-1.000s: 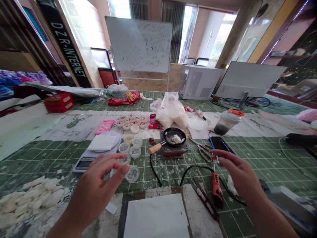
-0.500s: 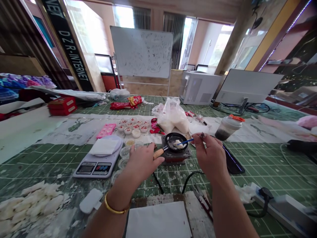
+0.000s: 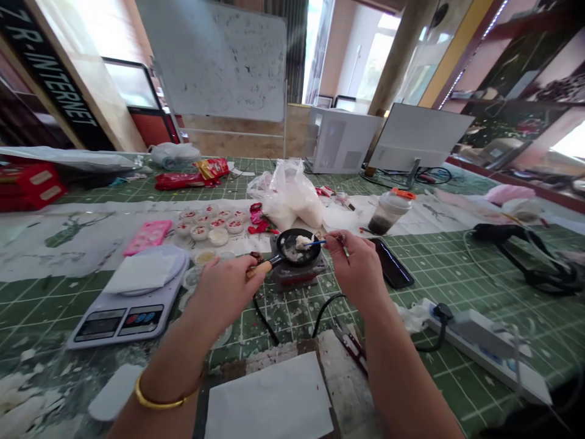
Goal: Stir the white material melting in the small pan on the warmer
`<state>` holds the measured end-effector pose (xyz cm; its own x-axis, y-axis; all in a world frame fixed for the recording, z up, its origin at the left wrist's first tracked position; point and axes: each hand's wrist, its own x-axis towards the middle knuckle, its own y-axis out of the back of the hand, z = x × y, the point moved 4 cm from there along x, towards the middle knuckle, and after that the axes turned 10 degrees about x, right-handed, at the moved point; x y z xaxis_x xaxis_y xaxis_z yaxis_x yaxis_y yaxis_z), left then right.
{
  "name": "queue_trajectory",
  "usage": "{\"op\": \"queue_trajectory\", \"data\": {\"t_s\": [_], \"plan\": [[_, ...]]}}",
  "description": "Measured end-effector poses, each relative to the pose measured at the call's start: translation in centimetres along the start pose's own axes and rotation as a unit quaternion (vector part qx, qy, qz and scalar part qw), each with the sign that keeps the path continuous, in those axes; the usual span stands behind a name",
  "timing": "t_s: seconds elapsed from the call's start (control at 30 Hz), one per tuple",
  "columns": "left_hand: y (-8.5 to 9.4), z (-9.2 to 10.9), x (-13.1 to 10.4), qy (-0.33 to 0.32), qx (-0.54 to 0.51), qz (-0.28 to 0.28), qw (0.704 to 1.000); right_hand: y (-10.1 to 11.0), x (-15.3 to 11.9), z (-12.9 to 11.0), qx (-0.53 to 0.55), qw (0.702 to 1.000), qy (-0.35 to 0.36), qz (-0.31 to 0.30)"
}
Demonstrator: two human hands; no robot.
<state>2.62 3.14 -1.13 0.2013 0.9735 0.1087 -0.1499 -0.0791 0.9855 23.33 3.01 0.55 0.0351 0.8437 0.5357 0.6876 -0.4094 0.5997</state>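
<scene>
My left hand [image 3: 223,289] is closed around the wooden handle [image 3: 259,270] of a small black pan [image 3: 289,256]. The pan rests over a small dark heater [image 3: 299,279]. White lumpy material [image 3: 302,242] lies in the pan, with some clear or melted-looking stuff beside it. Between the fingertips of my right hand [image 3: 359,265] is a thin blue stick [image 3: 317,242], whose far end touches the white lump. Behind the pan sits a clear plastic bag [image 3: 295,198] of white material.
A kitchen scale [image 3: 132,299] and several small cups [image 3: 218,236] stand at left. To the right are a black phone [image 3: 393,265], a lidded cup [image 3: 390,210] and a power strip [image 3: 489,353]. Scissors [image 3: 350,344] and white paper [image 3: 272,402] lie in front.
The view has turned right and tilted down, so the table items appear further left. Both hands keep their holds, and the white lump sits a little higher in the pan.
</scene>
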Motion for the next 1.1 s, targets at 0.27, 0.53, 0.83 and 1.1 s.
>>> {"op": "queue_trajectory", "data": {"t_s": [0.27, 0.53, 0.83, 1.1], "plan": [[0.9, -2.3, -0.8, -0.005, -0.018, -0.001, 1.0, 0.8, 0.0, 0.1, 0.0, 1.0, -0.018, 0.014], [3.9, -3.9, -2.8, 0.107, -0.163, 0.12, 0.973, 1.1, 0.1, -0.1, 0.012, 0.999, -0.027, 0.014], [5.0, -0.7, -4.4, 0.058, -0.371, 0.32, 0.87, 1.6, -0.1, -0.5, 0.043, 0.999, -0.012, 0.026], [4.3, 0.3, -3.1, 0.015, -0.806, 0.002, 0.591, 1.6, -0.3, -0.4, 0.039, 0.999, -0.02, 0.025]]}}
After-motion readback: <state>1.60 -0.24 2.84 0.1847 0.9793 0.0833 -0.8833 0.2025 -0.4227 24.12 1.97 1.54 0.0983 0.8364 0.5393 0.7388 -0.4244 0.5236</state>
